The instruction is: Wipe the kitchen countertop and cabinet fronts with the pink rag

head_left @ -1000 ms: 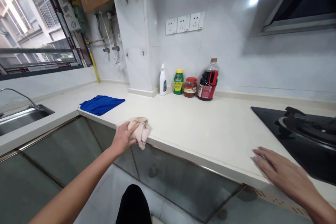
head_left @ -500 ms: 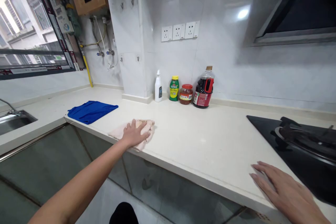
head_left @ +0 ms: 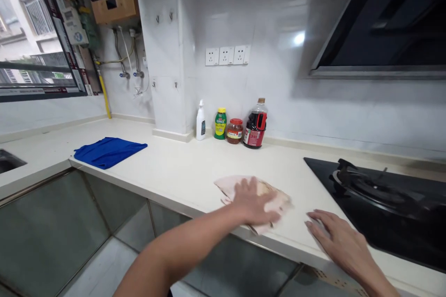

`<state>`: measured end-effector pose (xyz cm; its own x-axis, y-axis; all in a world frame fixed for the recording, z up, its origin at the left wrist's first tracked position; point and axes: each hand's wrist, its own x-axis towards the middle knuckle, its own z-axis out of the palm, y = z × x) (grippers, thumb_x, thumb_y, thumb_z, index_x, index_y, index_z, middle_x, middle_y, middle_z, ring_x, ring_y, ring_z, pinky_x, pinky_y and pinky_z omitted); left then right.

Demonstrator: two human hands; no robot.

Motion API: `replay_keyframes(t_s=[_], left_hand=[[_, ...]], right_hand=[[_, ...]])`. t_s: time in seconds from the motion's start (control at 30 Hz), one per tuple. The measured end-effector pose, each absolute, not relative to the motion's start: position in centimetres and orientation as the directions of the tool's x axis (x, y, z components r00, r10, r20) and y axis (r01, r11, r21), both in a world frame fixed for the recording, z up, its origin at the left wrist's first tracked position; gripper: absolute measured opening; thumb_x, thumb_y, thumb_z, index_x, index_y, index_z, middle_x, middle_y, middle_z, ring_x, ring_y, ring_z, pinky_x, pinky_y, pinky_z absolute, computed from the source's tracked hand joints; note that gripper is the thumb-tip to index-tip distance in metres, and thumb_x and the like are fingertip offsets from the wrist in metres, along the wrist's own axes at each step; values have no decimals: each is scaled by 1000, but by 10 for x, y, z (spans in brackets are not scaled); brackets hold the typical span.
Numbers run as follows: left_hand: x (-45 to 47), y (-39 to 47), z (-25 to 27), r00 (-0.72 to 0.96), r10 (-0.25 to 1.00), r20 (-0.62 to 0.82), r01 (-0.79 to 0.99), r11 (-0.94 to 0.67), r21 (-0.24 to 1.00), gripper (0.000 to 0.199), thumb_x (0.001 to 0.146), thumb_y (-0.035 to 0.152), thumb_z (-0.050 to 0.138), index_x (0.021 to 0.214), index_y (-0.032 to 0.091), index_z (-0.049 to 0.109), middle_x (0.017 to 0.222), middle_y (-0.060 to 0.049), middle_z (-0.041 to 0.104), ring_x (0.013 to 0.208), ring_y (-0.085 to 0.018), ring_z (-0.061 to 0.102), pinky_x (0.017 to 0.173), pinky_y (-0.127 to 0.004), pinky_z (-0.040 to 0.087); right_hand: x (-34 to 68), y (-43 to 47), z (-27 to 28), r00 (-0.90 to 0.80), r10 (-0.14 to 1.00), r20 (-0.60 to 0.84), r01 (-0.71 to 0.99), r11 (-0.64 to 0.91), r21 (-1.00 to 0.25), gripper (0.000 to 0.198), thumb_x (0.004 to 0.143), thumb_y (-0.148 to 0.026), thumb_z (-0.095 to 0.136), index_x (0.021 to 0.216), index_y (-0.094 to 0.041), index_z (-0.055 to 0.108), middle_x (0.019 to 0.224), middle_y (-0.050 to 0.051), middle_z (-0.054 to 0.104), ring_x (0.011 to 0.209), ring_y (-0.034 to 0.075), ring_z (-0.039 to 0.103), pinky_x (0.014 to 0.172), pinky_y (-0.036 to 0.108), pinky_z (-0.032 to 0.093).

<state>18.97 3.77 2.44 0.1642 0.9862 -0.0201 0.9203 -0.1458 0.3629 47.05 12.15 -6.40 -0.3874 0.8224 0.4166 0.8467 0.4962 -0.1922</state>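
Note:
My left hand (head_left: 256,202) lies palm down on a pale pink cloth (head_left: 228,184), its fingers spread and somewhat smeared by motion. Under that hand the cloth lies flat on the white countertop (head_left: 174,167), with one corner at the front edge. My right hand (head_left: 343,239) is at the counter's front edge, just left of the black gas stove (head_left: 365,236). Its fingers are stretched out with nothing in them, and the thumb stands apart.
A blue cloth (head_left: 109,152) lies at the counter's corner, near the sink (head_left: 10,160). Along the wall stand a white spray bottle (head_left: 200,123), a green bottle (head_left: 220,125), a red-lidded jar (head_left: 234,132) and a large dark bottle (head_left: 254,127). A range hood (head_left: 376,32) overhangs the stove.
My left hand has slid the pink cloth rightward along the counter, toward my right hand. The view has shifted right. My right hand still rests near the stove.

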Motion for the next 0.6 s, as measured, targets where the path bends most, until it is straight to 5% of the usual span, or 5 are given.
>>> replay_keyframes(t_s=[0.2, 0.43, 0.6], left_hand=[[190, -26, 26, 306, 952, -6, 866, -275, 417, 76, 88, 80, 39, 157, 52, 25, 174, 3, -9, 157, -46, -1, 120, -70, 4], [53, -49, 37, -225, 974, -35, 943, 227, 244, 71, 90, 77, 37, 156, 50, 32, 174, -4, 6, 157, -45, 9, 120, -69, 14], [-26, -43, 46, -420, 908, -8, 901, 418, 117, 81, 84, 79, 43, 157, 47, 31, 170, -10, 24, 152, -49, 24, 115, -70, 21]], right_hand=[[469, 125, -63, -399, 814, 422, 817, 525, -241, 53, 88, -56, 39, 117, -26, 71, 118, 11, 72, 115, 32, 64, 105, 50, 47], [469, 122, -72, -397, 775, 491, 809, 549, -211, 53, 91, -57, 36, 117, -26, 70, 125, 10, 69, 122, 32, 62, 104, 51, 49], [479, 134, -88, -423, 745, 515, 773, 593, -224, 55, 87, -63, 40, 122, -32, 69, 132, 7, 67, 124, 34, 61, 104, 54, 51]])
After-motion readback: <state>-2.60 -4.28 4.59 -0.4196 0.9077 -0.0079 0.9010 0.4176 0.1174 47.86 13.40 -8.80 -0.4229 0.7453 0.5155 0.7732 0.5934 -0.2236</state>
